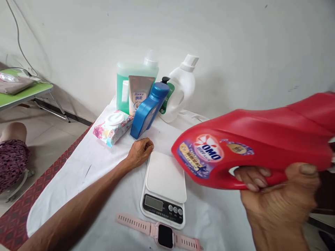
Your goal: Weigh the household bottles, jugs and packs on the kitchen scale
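One hand [282,195] round red bottle [267,136]

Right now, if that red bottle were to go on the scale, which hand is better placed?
The right hand, I'd judge: it grips the red bottle by its handle, labelled end towards the scale. The left hand is curled beside the scale's far-left corner, not touching the bottle.

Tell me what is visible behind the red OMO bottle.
The pale wall and white cloth show past the edges of the red bottle, gripped by the right hand. The far right corner of the scale and anything else directly behind are covered.
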`<state>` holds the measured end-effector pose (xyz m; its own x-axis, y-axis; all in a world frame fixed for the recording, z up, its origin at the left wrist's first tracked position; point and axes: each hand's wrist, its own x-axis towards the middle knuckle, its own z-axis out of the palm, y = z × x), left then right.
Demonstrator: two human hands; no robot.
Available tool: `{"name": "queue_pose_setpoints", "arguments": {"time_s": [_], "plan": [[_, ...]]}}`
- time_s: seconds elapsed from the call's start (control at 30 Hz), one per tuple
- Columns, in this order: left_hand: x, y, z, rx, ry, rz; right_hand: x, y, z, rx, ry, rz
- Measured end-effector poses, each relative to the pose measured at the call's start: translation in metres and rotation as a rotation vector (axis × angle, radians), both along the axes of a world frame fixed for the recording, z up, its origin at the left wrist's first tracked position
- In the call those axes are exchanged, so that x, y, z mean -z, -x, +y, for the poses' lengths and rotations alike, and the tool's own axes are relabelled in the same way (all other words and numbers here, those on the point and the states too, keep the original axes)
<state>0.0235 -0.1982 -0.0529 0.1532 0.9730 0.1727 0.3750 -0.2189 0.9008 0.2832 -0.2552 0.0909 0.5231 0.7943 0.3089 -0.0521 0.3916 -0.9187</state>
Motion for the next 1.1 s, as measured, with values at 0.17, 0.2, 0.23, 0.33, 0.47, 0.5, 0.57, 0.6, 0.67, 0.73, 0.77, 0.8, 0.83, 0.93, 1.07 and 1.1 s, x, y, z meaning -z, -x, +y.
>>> {"name": "queue_pose_setpoints", "arguments": {"time_s": [0.17,0.2,0.23,0.33,0.47,0.5,0.57,0.6,0.67,0.73,0.77,0.8,0.83,0.93,1.07,1.1], "plan": [[-0.002,-0.002,-0.001,-0.011,0.024,-0.008,0.003,-0.026,0.053,0.098,-0.029,0.008],[-0.003,-0.002,-0.001,-0.013,0.023,-0.012,0.006,-0.029,0.066,0.116,-0.028,0.018],[-0.003,-0.002,-0.001,-0.012,0.024,-0.017,0.008,-0.03,0.079,0.132,-0.025,0.032],[-0.003,-0.003,-0.001,-0.006,0.025,-0.03,0.018,-0.025,0.12,0.161,0.002,0.057],[-0.003,-0.003,-0.001,-0.01,0.032,-0.03,0.034,-0.013,0.168,0.204,0.074,0.066],[-0.003,-0.003,-0.001,-0.013,0.036,-0.03,0.039,-0.011,0.177,0.212,0.092,0.06],[-0.003,-0.003,-0.001,-0.013,0.047,-0.034,0.05,-0.01,0.192,0.223,0.101,0.038],[-0.003,-0.003,-0.001,-0.01,0.053,-0.037,0.055,-0.011,0.198,0.222,0.092,0.022],[-0.004,-0.004,-0.001,-0.005,0.061,-0.04,0.065,-0.012,0.21,0.207,0.066,-0.012],[-0.004,-0.004,-0.001,-0.005,0.063,-0.04,0.071,-0.011,0.221,0.212,0.057,-0.03],[-0.004,-0.005,-0.001,-0.007,0.062,-0.039,0.072,-0.01,0.227,0.221,0.058,-0.034],[-0.005,-0.005,-0.001,-0.009,0.061,-0.038,0.073,-0.008,0.234,0.232,0.057,-0.036],[-0.005,-0.005,-0.001,-0.013,0.061,-0.036,0.073,-0.006,0.24,0.231,0.053,-0.048],[-0.006,-0.005,-0.001,-0.017,0.065,-0.04,0.071,0.001,0.26,0.169,0.031,-0.135],[-0.005,-0.005,-0.002,-0.01,0.075,-0.06,0.069,0.01,0.28,0.172,0.061,-0.203],[-0.005,-0.005,-0.001,-0.009,0.073,-0.062,0.07,0.012,0.284,0.192,0.07,-0.22]]}}
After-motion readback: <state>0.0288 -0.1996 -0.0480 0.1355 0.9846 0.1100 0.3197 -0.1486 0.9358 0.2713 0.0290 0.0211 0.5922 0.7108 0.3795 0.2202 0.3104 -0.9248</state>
